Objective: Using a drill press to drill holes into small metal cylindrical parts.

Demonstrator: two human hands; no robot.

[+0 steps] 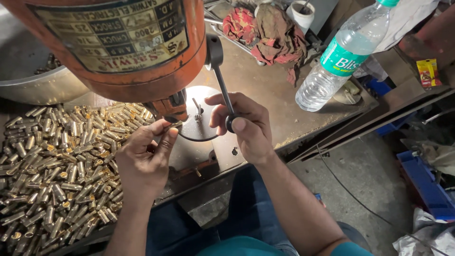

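At an orange bench drill (118, 47), the left hand (144, 159) pinches a small brass tube (171, 126) beside the round drill table (201, 114) while the right hand (246, 125) grips the feed lever (222, 78), a seating step that appears to call next for careful alignment under the spindle, with the loose brass tubes (57, 166) piled just left.

Bright even light; glare on round metal plate (201, 102); brass pieces (57, 166) glint; edges slightly warped.
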